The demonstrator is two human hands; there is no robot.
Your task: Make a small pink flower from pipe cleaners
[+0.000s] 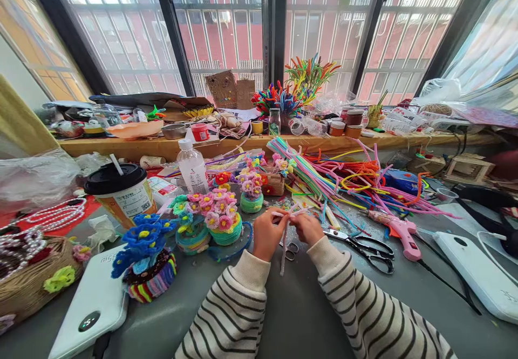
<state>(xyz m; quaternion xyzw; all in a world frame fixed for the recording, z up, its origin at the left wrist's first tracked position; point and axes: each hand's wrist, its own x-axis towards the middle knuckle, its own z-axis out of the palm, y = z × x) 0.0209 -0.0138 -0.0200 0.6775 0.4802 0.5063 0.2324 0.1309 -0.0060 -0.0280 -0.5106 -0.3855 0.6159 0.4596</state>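
1. Left hand [267, 236] on my feed is nearly closed, fingers bent, thumb and fingertips pinching a pale pink pipe cleaner [283, 262].
2. Right hand [309, 229] is curled too, its fingertips meeting the same strand just beside the left ones; I can't make out each finger's exact grip.
3. I have the pipe cleaner at the fingertips of both hands, above the grey table [299, 316]. Its upper part runs crosswise between them, while a tail drops from the left fingertips.
4. That tail's long axis is nearly straight, leaning slightly, its free end pointing back towards the wearer.
5. Just beside the tail I see small scissors [290, 251], partly covered by the hands.
6. Large scissors [356, 242] lie to the right, blades towards the right hand, and a pink glue gun [400, 232] sits beyond their handles.
7. Left of the left hand I count a blue flower pot [149, 278] and, farther off, a pink flower pot [225, 229].
8. Past the hands, a bundle of pipe cleaners [301, 167] slants towards the wooden ledge [149, 147] under the window.
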